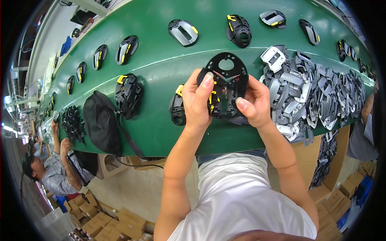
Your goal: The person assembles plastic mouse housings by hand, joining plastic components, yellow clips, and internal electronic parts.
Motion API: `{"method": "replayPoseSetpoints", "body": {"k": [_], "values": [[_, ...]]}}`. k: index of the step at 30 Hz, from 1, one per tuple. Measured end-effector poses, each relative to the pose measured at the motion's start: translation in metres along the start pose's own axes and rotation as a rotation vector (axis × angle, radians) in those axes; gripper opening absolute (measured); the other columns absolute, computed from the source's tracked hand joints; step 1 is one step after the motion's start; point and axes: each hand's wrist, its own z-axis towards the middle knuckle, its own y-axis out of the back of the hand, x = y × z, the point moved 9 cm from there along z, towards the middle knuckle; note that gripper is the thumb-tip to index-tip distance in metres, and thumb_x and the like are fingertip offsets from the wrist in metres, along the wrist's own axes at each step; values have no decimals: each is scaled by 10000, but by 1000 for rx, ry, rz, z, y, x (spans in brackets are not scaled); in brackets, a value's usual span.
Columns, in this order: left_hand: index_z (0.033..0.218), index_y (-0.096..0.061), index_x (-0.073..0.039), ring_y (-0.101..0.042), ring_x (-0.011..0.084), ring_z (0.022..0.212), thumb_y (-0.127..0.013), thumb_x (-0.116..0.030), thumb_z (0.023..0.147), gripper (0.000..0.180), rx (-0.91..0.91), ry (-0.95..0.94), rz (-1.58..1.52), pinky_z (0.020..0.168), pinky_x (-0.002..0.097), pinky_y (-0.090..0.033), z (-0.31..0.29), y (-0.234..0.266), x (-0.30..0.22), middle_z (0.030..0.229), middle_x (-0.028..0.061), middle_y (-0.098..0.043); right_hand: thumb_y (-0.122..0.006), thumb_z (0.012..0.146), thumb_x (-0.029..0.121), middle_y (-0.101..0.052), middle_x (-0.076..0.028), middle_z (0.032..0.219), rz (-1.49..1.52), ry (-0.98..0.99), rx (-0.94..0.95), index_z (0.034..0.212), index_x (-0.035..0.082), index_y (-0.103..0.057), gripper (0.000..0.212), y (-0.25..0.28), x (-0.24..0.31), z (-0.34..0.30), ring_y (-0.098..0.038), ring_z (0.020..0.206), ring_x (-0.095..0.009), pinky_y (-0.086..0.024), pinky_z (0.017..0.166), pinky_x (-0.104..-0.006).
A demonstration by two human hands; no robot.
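Observation:
My left hand (198, 100) and my right hand (257, 103) grip a black computer mouse shell (226, 76) between them, above the near side of the green table. Its hollow inner side faces up, with a round hole at the far end and yellow pieces along its left side. Both thumbs press on its upper face; the other fingers are mostly hidden beneath. Just left of my left hand lies another black mouse shell (177, 109) with a yellow piece. Farther left is a black and yellow mouse shell (128, 96), apart from my hands.
Grey and silver shell parts (297, 88) are heaped at the right. A row of mouse shells (183, 32) spans the green table (157, 60). At left lie a black bag (100, 122) and small black parts (73, 124). One person (60, 168) works at far left, another at right.

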Motion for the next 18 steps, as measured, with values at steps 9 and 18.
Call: {"method": "replayPoseSetpoints", "body": {"k": [9, 18], "values": [[913, -550, 39, -548, 69, 651, -609, -142, 843, 203, 20, -284, 267, 577, 206, -456, -7, -11, -11, 777, 44, -585, -575, 782, 20, -590, -24, 910, -163, 13, -110, 1047, -35, -550, 272, 8, 4, 2, -540, 811, -71, -446, 725, -214], [898, -560, 33, -520, 64, 622, -609, -143, 828, 196, -24, -235, 213, 564, 201, -432, -7, -8, -8, 752, 44, -583, -616, 768, 32, -591, -25, 932, -80, -4, -119, 1080, -42, -543, 329, 10, 3, 4, -534, 812, -65, -442, 732, -213]]}}
